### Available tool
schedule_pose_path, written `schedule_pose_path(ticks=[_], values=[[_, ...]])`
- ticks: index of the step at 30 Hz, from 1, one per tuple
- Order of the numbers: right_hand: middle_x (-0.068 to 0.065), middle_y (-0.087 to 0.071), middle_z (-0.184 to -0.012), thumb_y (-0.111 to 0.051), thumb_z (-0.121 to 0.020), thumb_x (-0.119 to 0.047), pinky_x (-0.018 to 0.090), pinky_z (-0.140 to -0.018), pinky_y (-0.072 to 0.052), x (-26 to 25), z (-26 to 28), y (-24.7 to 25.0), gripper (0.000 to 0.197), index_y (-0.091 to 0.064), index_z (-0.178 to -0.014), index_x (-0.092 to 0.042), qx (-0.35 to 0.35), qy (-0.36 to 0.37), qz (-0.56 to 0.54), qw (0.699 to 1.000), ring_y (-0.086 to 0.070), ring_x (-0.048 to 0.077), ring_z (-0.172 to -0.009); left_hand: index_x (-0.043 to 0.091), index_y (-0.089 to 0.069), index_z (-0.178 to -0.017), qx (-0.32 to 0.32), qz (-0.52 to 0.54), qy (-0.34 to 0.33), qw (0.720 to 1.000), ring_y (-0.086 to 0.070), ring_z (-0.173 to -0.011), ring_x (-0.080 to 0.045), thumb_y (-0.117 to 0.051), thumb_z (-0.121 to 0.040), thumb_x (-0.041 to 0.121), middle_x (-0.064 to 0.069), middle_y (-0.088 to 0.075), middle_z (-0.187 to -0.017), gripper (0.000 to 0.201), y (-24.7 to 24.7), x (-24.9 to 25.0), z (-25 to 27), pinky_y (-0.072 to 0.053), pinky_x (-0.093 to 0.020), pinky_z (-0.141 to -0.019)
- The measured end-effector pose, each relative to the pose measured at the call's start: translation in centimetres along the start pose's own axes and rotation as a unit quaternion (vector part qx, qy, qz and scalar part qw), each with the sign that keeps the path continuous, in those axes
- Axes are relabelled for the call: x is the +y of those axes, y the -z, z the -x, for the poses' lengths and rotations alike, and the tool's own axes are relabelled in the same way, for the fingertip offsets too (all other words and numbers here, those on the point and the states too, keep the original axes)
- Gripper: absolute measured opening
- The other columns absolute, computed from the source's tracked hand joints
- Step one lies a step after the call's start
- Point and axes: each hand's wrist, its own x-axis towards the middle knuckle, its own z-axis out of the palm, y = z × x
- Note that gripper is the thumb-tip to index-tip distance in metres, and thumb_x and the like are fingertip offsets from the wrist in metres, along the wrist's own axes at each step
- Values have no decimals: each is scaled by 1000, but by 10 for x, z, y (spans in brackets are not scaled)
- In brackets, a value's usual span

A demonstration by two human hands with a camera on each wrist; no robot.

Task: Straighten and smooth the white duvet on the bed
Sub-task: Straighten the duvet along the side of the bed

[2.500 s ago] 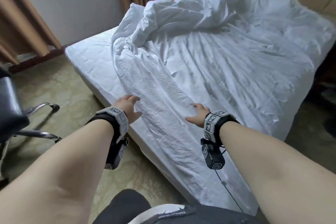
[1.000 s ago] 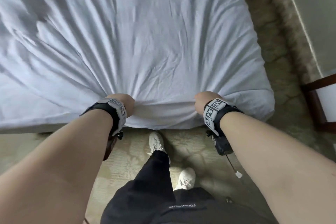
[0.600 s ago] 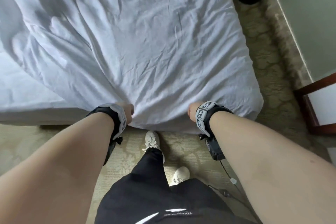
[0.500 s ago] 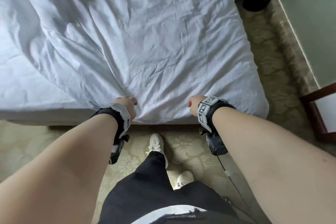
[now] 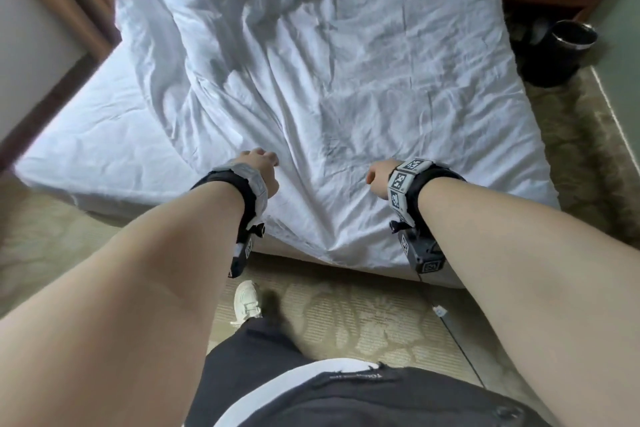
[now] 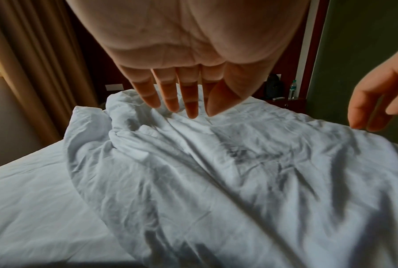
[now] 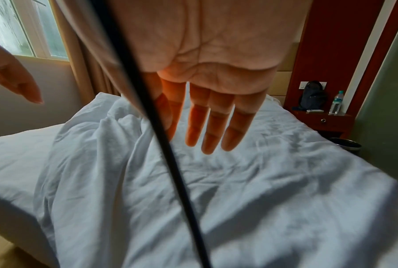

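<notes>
The white duvet point(image 5: 363, 80) covers most of the bed point(image 5: 90, 149), bunched and creased at the far left near the curtain, flatter toward the right. Its near edge hangs over the foot of the bed. My left hand point(image 5: 261, 170) hovers over the duvet near its left fold, fingers straight and spread, holding nothing point(image 6: 177, 101). My right hand point(image 5: 379, 177) is above the near middle of the duvet, palm down, fingers straight and empty point(image 7: 207, 130). Bare mattress sheet shows to the left of the duvet point(image 6: 28, 190).
A dark waste bin point(image 5: 561, 48) stands on the carpet right of the bed. A wooden nightstand point(image 7: 324, 119) with a water bottle point(image 7: 335, 102) sits at the headboard. Curtains point(image 6: 39, 72) hang at the left. My white shoe point(image 5: 246, 302) is on the patterned carpet point(image 5: 346, 315).
Both hands let go of the duvet's near edge and rose over the bed with fingers straightened. My view lifted toward the head of the bed.
</notes>
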Motion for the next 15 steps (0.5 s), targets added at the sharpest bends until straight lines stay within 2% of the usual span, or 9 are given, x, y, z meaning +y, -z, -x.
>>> schedule_pose_path(ticks=[4,6,7,8,9,10,12,13,15], values=[[14,-57,-130,-45,-95,-13,36,-98,-44,-62,-49,-5,35,-55,-129,-9,-22,3,-17,1000,-55,31,-120,22,-34,-143,-20,-31,12,999,-32,-136,-25,-46,-92,17,-2,-34,-147,52,-1,-70,-47,-38,-42,-108],[13,-61,-125,-41,-96,-12,30,-78,-50,-99,-80,-13,35,-56,-127,-11,-59,3,-40,997,-60,31,-113,22,-34,-143,-44,-64,6,997,-31,-137,-24,-47,-91,16,-2,-34,-147,55,-3,-106,-77,-38,-40,-107],[13,-62,-124,-41,-96,-13,26,-66,-47,-111,-90,-20,34,-56,-127,-13,-59,5,-51,997,-61,31,-111,21,-34,-143,-48,-75,2,996,-30,-138,-23,-48,-90,16,-1,-34,-147,56,-6,-118,-89,-38,-39,-107],[12,-61,-125,-43,-96,-15,23,-61,-43,-147,-133,-30,34,-54,-128,-14,-68,-9,-72,995,-61,31,-111,21,-34,-143,-53,-115,-20,992,-29,-139,-22,-50,-89,16,-1,-33,-148,57,3,-153,-131,-38,-37,-108],[11,-58,-128,-45,-96,-19,24,-65,-44,-151,-132,-35,35,-50,-131,-16,-68,-4,-81,994,-60,29,-113,21,-33,-144,-46,-120,-37,991,-26,-140,-21,-51,-88,17,0,-31,-149,59,-3,-158,-132,-36,-37,-109],[10,-54,-133,-49,-95,-25,27,-77,-47,-160,-139,-41,41,-45,-135,-17,-70,7,-87,994,-57,28,-117,21,-32,-144,-56,-138,-51,987,-23,-142,-20,-52,-87,17,1,-29,-151,60,-6,-167,-142,-33,-36,-111],[11,-41,-144,-60,-86,-43,36,-100,-42,-199,-187,-63,69,-29,-144,-23,-75,-13,-96,992,-47,30,-126,22,-27,-147,-62,-166,-91,980,-16,-145,-19,-54,-87,17,1,-22,-154,66,-2,-204,-189,-24,-36,-115],[12,-29,-149,-64,-80,-53,43,-106,-39,-215,-203,-70,86,-18,-148,-29,-94,-29,-89,991,-38,33,-133,23,-20,-149,-82,-186,-108,973,-9,-147,-20,-55,-87,17,1,-15,-157,71,-3,-218,-210,-17,-35,-118],[10,1,-158,-69,-69,-64,54,-114,-22,-242,-229,-92,111,4,-149,-38,-143,-71,-87,983,-9,40,-144,28,1,-152,-123,-237,-138,954,6,-149,-22,-57,-87,20,2,5,-160,87,-10,-238,-244,-3,-37,-121]])
